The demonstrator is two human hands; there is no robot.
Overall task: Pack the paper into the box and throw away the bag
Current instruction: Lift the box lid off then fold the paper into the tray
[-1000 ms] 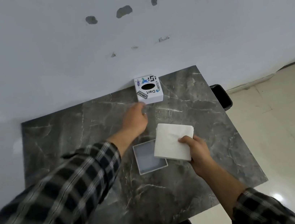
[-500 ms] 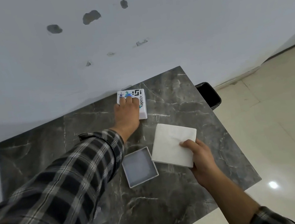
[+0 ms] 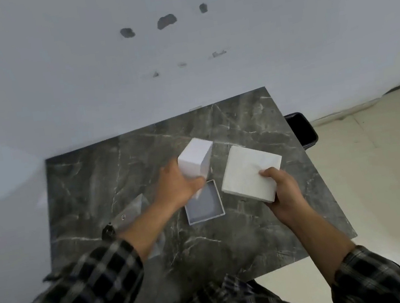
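Observation:
My left hand (image 3: 177, 186) grips a white cube-shaped box (image 3: 194, 157) and holds it tilted above the dark marble table (image 3: 95, 181), its plain white sides towards me. My right hand (image 3: 283, 192) holds a square stack of white paper (image 3: 248, 170) by its near right corner, just above the table. A shallow white square tray or lid (image 3: 205, 205) lies flat on the table between my hands, partly under the left hand. A crumpled clear plastic bag (image 3: 135, 208) lies on the table behind my left forearm, mostly hidden.
A black bin (image 3: 302, 128) stands on the floor past the table's far right edge. A white wall with several dark marks rises behind the table. Pale floor tiles (image 3: 390, 176) lie to the right.
My left hand reached to the printed box at the table's back edge, took hold of it and has lifted it towards me, turned over. The paper in my right hand stays about where it was.

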